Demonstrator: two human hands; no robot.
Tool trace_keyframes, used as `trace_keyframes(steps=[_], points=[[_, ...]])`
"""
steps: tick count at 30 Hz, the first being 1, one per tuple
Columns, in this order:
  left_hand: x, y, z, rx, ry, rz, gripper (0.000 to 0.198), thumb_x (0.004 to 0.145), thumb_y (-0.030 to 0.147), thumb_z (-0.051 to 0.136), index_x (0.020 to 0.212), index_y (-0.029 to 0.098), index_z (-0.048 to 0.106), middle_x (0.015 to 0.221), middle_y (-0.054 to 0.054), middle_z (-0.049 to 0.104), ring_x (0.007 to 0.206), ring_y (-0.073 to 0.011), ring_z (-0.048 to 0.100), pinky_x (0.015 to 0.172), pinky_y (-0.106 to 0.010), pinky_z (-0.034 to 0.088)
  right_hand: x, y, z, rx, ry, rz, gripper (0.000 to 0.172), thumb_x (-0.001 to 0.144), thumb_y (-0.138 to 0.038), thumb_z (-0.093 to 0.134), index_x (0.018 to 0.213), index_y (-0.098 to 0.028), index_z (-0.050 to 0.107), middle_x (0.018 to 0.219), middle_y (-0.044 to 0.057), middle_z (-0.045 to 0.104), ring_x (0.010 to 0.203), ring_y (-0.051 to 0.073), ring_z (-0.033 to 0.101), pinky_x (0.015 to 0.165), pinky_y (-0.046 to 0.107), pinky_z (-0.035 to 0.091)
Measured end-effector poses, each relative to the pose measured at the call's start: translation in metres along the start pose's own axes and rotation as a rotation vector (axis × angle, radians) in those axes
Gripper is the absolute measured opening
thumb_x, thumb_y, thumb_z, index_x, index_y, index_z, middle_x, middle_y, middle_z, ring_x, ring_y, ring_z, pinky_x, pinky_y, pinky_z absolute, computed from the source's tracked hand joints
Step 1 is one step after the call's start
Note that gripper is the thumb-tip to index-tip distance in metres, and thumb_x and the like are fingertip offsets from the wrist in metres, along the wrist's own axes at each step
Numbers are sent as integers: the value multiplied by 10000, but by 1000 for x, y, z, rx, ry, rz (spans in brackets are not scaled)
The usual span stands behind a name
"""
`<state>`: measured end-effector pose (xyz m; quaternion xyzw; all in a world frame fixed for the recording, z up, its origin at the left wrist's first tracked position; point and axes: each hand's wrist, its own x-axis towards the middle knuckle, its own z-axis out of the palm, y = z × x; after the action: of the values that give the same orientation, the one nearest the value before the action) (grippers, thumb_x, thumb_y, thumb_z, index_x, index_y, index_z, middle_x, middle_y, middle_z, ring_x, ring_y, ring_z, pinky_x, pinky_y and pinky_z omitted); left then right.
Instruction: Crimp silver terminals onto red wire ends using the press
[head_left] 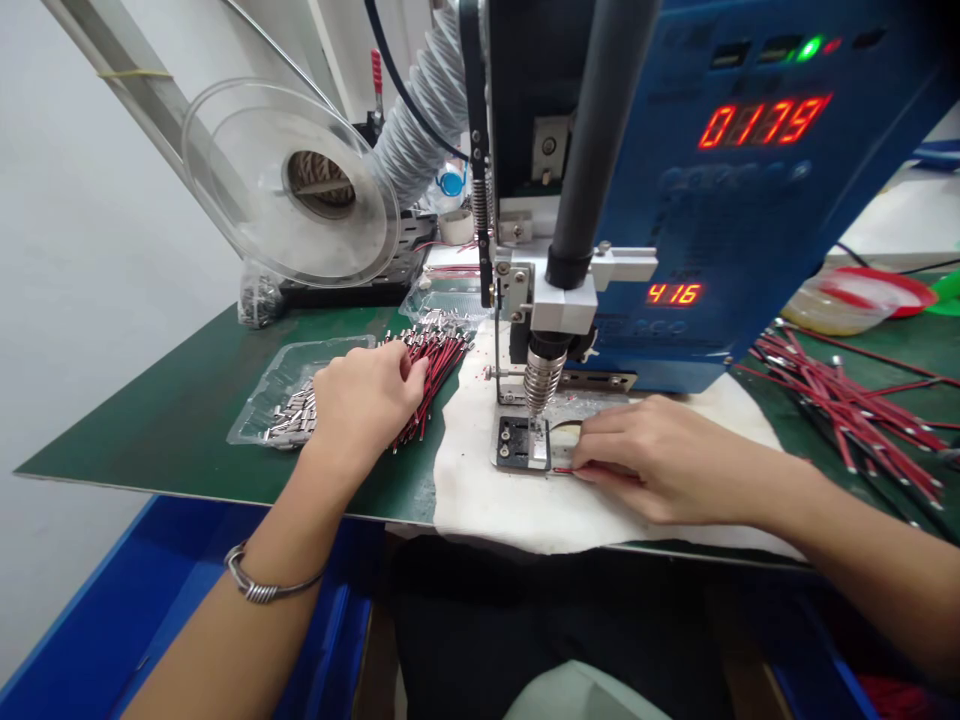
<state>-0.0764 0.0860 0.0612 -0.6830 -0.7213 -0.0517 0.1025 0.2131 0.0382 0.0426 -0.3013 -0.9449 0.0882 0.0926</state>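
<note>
My right hand point(649, 460) is closed, thumb and fingers pinching a red-and-black wire point(562, 470) whose end reaches into the small metal fixture point(517, 443). Directly above that fixture is the tip of the soldering head point(541, 375), with a coiled spring around it. My left hand point(371, 395) is curled over a pile of red-and-black wires point(435, 385) with silvery metal ends. Its fingertips are partly hidden, so whatever they grip does not show clearly. Left of this hand, a clear plastic tray point(259, 400) holds many small metal connectors point(294, 418).
The blue machine point(697, 210) with red digits stands behind the fixture. A white cloth point(480, 500) lies under the fixture on the green table point(172, 400). More red and black wires point(847, 400) lie at right, near a plastic bowl point(840, 300). A clear reel point(247, 190) stands back left.
</note>
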Motion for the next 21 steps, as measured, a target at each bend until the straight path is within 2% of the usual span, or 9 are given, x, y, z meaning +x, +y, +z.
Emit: trace_keyframes(steps=[4,8,11,15,18,21], points=[[7,-6,4,-49,57,-56,576,916,680,353,894,226,708,925,-155,746,900,-358,693,695,-388,433,0,1,1,-5,36,-21,238,1007,-216,485,925,-166,703,824,48,684,720,165,604,656,303,366],[10,-23,2,-92,79,-138,610,912,717,337,932,237,713,930,-145,728,898,-331,661,747,-383,438,-2,3,3,-35,59,-40,283,1051,-253,447,961,-172,703,836,50,699,722,163,618,645,308,368],[7,-45,-3,-80,16,-219,533,930,651,383,1046,249,714,937,-111,687,871,-279,600,752,-336,393,-3,6,2,-45,48,-31,263,1058,-251,445,987,-183,688,865,42,707,735,164,629,653,305,375],[2,-69,-7,-94,-84,-243,414,940,527,477,1128,240,710,900,-55,613,794,-182,446,715,-257,263,-3,8,-2,-37,22,-9,206,1048,-252,491,1011,-213,690,911,18,715,744,154,631,654,300,372],[1,-76,-5,-145,-154,-243,408,907,542,563,1094,225,739,853,-55,591,746,-165,387,710,-259,248,-3,8,-3,-55,-2,8,232,1059,-264,472,1061,-230,701,930,16,718,758,161,633,657,300,372],[-2,-76,0,-194,-142,-221,401,891,549,604,1074,227,758,864,-50,609,745,-158,406,722,-260,268,-4,5,-4,-67,-30,32,235,1031,-222,478,1092,-228,705,941,28,709,772,173,633,666,300,379]])
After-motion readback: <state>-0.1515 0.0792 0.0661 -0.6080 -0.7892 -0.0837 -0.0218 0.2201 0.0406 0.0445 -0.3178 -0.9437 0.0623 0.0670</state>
